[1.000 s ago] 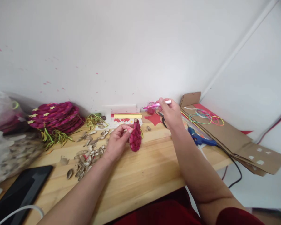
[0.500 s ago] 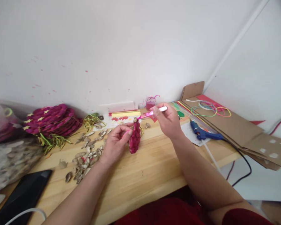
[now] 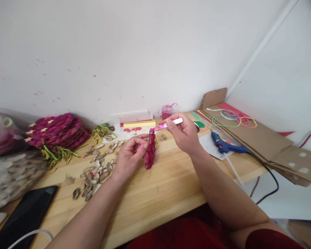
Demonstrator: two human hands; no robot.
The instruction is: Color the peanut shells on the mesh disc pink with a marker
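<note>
My left hand (image 3: 131, 155) pinches the edge of a magenta-painted disc (image 3: 150, 152) made of small shell-like pieces, held upright above the wooden table. My right hand (image 3: 184, 133) is closed round a white-handled brush (image 3: 174, 122) with a pink-stained front part. The brush tip touches the top edge of the disc, where a brownish patch shows. Behind the hands, against the wall, stands a clear cup of pink paint (image 3: 167, 112). Loose brown shell-like pieces (image 3: 95, 173) lie scattered left of my left hand.
A stack of magenta discs with yellow stars (image 3: 57, 131) sits at the left, near a plastic bag (image 3: 18, 176) and a black tablet-like object (image 3: 26, 214). On the right are a blue glue gun (image 3: 226, 145), cardboard (image 3: 254, 138) and coloured cords (image 3: 233, 119).
The brush and my right hand have shifted slightly left and down along the disc's top edge. The disc has turned a little, and the camera view has shifted slightly.
</note>
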